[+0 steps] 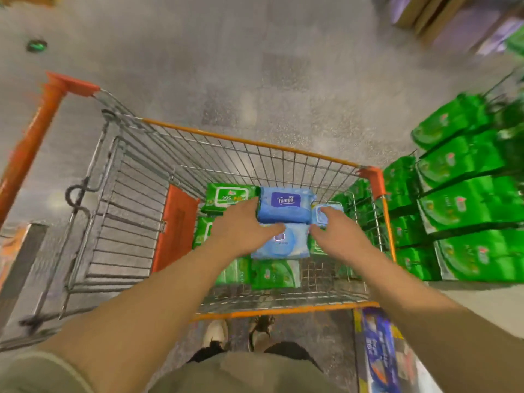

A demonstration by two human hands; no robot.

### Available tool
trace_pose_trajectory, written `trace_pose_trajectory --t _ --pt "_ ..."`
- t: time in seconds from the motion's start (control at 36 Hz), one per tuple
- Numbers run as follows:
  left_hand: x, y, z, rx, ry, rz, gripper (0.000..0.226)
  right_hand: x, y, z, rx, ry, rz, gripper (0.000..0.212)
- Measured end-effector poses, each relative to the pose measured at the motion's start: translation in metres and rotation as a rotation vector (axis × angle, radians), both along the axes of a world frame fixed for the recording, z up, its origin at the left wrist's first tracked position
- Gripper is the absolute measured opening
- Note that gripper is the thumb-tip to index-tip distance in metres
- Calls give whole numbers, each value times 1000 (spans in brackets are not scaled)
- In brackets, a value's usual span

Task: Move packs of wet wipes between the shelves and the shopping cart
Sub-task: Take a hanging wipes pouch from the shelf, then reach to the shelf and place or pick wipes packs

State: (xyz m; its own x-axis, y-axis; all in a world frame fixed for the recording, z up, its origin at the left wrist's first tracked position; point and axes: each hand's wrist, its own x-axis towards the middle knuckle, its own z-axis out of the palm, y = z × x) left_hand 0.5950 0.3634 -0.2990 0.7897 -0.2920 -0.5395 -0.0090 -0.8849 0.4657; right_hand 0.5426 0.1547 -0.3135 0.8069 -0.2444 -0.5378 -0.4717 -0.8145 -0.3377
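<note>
Both my hands were down in the shopping cart (256, 142), among the packs of wet wipes.

My left hand (243, 226) lay with fingers spread, touching the left edge of the blue Tempo pack (285, 204), the thumb over the pale blue pack (282, 242) just below it; it pinched nothing that I could see. My right hand (337, 232) was open too, fingertips on a small blue pack (326, 212) beside the Tempo one, though blur made it hard to tell whether they pressed it. Green packs (229, 195) lay on the cart floor around and under the blue ones. More green packs (459, 199) were stacked on the shelves to my right, just beside the cart.
</note>
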Motion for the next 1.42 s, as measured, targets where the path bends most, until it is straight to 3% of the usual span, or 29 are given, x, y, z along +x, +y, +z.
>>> trace_pose_trajectory --t 0.06,0.19,0.53,0.97,1.28,1.42 --pt "4 6 17 -2 -50 -23 86 1 2 20 -40 -43 2 48" --pt "14 25 52 29 -191 -83 114 -6 11 67 -142 -122 2 63" --pt "2 47 146 -96 -440 -227 116 -49 39 171 -256 -317 -120 70" --pt "-77 -7 214 -298 -446 -553 118 -189 37 261 -388 -379 -371 70" --pt "-182 -84 249 -431 -458 -764 126 -332 -1 292 -465 -441 -585 66" --pt "-243 -119 261 -479 -465 -857 111 -408 -17 297 -466 -480 -719 66"
